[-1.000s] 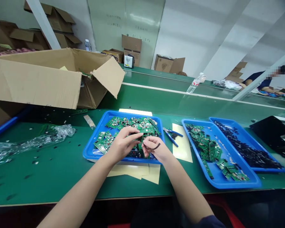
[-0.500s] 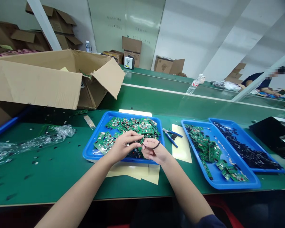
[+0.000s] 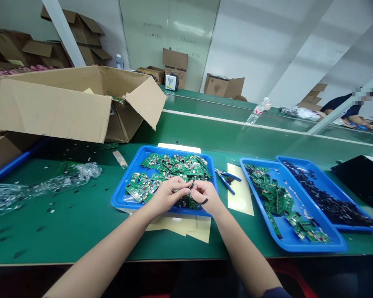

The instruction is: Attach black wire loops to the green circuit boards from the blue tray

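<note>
My left hand [image 3: 170, 193] and my right hand [image 3: 205, 196] meet over the front of a blue tray [image 3: 119, 201] heaped with green circuit boards [image 3: 143, 185]. The left fingers pinch a small dark piece, probably a board, mostly hidden by the fingertips. My right hand is closed, with a black strip [image 3: 204, 201] showing against its fingers; the strip's other end is hidden. Right of this tray, blue-handled pliers [image 3: 226, 181] lie partly on a yellow sheet [image 3: 240, 198].
A second blue tray [image 3: 317, 247] holds green boards, and a third blue tray [image 3: 345, 227] holds black strips. An open cardboard box [image 3: 49, 109] stands back left, above clear plastic wrap [image 3: 81, 174]. A bottle [image 3: 257, 111] stands behind; a person [image 3: 342, 105] is at far right.
The view has shifted slightly. My right fingers have curled in closer to the left fingertips, and the black strip now sits lower against the right hand.
</note>
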Demonstrator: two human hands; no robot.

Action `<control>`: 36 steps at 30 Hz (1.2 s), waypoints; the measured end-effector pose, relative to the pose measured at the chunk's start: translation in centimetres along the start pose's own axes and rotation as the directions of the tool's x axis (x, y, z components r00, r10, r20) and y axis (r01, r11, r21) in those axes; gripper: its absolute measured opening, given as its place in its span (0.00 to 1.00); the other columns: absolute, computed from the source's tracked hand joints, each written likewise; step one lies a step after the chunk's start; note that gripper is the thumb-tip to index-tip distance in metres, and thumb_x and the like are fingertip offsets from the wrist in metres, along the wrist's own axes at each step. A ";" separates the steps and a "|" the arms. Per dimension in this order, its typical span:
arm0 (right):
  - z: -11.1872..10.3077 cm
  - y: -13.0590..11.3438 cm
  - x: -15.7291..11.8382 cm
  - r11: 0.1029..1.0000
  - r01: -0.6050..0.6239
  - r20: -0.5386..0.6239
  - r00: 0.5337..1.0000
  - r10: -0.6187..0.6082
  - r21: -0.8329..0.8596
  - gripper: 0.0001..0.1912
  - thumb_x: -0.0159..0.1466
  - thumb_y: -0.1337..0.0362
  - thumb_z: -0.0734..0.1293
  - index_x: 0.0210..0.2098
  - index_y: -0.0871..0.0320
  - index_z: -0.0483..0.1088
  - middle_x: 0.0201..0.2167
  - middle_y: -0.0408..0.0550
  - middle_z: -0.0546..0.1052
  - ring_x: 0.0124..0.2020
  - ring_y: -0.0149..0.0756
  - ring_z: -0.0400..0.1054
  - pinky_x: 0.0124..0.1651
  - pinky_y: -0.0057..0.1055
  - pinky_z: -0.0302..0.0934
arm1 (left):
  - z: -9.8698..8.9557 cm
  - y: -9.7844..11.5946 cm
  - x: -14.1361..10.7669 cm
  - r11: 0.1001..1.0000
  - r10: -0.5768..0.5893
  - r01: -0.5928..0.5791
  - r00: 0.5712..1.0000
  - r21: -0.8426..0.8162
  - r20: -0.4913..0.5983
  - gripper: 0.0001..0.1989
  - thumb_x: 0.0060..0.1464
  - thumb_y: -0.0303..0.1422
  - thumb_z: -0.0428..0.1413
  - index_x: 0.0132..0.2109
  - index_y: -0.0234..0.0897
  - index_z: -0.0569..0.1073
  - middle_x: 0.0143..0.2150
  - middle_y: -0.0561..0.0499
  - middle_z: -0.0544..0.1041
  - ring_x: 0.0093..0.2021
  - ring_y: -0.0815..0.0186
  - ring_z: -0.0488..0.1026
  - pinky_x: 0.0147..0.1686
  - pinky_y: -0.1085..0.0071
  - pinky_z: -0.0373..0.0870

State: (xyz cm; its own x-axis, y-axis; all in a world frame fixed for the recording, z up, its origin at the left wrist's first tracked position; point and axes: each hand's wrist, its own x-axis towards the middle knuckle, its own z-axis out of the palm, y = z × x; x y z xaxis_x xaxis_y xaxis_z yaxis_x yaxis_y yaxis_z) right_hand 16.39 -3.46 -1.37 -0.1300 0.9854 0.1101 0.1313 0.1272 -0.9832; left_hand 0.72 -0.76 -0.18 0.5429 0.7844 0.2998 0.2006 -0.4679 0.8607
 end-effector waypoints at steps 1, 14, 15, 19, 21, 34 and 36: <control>0.0 0.1 0.0 1.000 0.004 0.009 1.000 -0.004 -0.019 0.09 0.48 0.68 0.62 0.14 0.58 0.58 0.12 0.36 0.60 0.16 0.23 0.49 0.18 0.22 0.45 | 0.0 0.1 0.0 0.999 -0.026 0.026 1.000 -0.027 -0.002 0.18 0.55 0.43 0.51 0.30 0.35 0.78 0.25 0.50 0.68 0.29 0.66 0.65 0.33 0.70 0.64; 0.3 -0.2 0.0 0.972 0.152 -0.185 0.976 -0.118 0.178 0.21 0.54 0.61 0.67 0.46 0.55 0.61 0.32 0.45 0.72 0.25 0.29 0.65 0.23 0.26 0.63 | 0.8 0.4 -0.1 0.782 -0.332 0.324 0.939 -0.532 0.085 0.18 0.48 0.46 0.57 0.27 0.33 0.69 0.22 0.53 0.71 0.24 0.69 0.69 0.26 0.73 0.66; 0.4 -0.2 0.0 0.972 0.147 -0.194 0.975 -0.111 0.182 0.20 0.54 0.61 0.68 0.45 0.55 0.62 0.29 0.43 0.72 0.23 0.28 0.64 0.21 0.25 0.62 | 0.9 0.5 -0.1 0.778 -0.334 0.337 0.937 -0.530 0.104 0.19 0.50 0.47 0.55 0.28 0.33 0.69 0.23 0.52 0.72 0.24 0.69 0.69 0.26 0.73 0.66; -0.3 0.0 0.4 0.974 0.168 -0.314 0.943 -0.114 0.151 0.16 0.53 0.63 0.68 0.41 0.56 0.64 0.25 0.39 0.68 0.18 0.24 0.61 0.18 0.23 0.59 | -1.0 0.5 0.2 0.930 -0.317 0.306 0.948 -0.202 -0.023 0.20 0.53 0.47 0.50 0.39 0.35 0.72 0.34 0.45 0.75 0.35 0.60 0.73 0.34 0.64 0.69; -1.4 0.1 0.9 0.975 0.198 -0.418 0.897 -0.141 0.097 0.15 0.53 0.63 0.68 0.39 0.56 0.65 0.24 0.38 0.67 0.17 0.24 0.61 0.17 0.23 0.59 | -3.1 0.2 0.2 0.952 -0.183 0.240 0.944 0.191 -0.275 0.18 0.52 0.45 0.52 0.42 0.36 0.72 0.42 0.42 0.75 0.44 0.53 0.70 0.46 0.56 0.65; -13.5 3.0 2.4 0.975 0.137 -0.962 0.188 -0.197 -0.174 0.19 0.57 0.58 0.63 0.45 0.61 0.60 0.33 0.49 0.74 0.31 0.35 0.73 0.32 0.31 0.70 | -9.9 -5.7 -1.2 0.300 -0.361 0.533 0.831 0.791 -0.424 0.31 0.48 0.56 0.45 0.33 0.29 0.75 0.41 0.34 0.72 0.48 0.38 0.66 0.36 0.49 0.63; -14.5 3.4 2.2 0.977 0.094 -0.969 0.139 -0.204 -0.192 0.19 0.58 0.61 0.62 0.46 0.62 0.59 0.34 0.52 0.74 0.32 0.35 0.73 0.34 0.33 0.70 | -10.5 -7.1 -1.3 0.394 -0.289 0.492 0.868 0.776 -0.404 0.40 0.42 0.63 0.38 0.31 0.29 0.75 0.31 0.39 0.72 0.45 0.36 0.67 0.28 0.52 0.60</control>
State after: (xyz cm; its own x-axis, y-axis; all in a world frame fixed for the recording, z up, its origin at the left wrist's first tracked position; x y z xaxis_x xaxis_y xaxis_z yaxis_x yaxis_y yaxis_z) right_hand 30.82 0.75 -2.36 0.9075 0.2211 0.3572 0.3049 0.2382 -0.9221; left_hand -9.99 5.85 -2.30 0.0841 0.9806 0.1773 0.9793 -0.1142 0.1673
